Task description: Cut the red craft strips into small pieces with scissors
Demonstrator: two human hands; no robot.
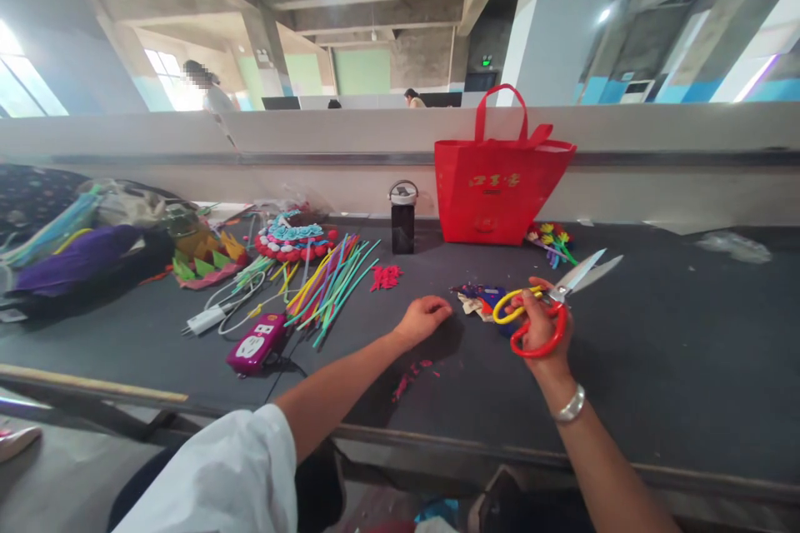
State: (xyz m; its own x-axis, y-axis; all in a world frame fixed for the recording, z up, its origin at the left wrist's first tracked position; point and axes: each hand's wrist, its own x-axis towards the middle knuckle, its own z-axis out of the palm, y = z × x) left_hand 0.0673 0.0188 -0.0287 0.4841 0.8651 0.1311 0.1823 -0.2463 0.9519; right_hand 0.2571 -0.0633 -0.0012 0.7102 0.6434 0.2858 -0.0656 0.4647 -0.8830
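Observation:
My right hand [542, 326] is wrapped round the handles of a large pair of scissors [584, 271], one loop yellow and one red. The blades stand apart above the table and point up to the right. My left hand [427, 320] is just over the table with its fingers curled together; whatever they pinch, if anything, is hidden. Between the hands and slightly beyond them lies a small crumpled pile of dark blue and cream material [478, 304]. Pink scraps [409, 379] are scattered near my left forearm, and a pink cut-out piece [386, 277] lies farther back.
A red tote bag [500, 191] and a dark bottle [403, 225] stand at the back. To the left are colourful pipe cleaners [331, 287], a purple box [257, 345], a white charger with cable [209, 319] and crafted flowers [293, 237]. Clear plastic [734, 247] lies far right.

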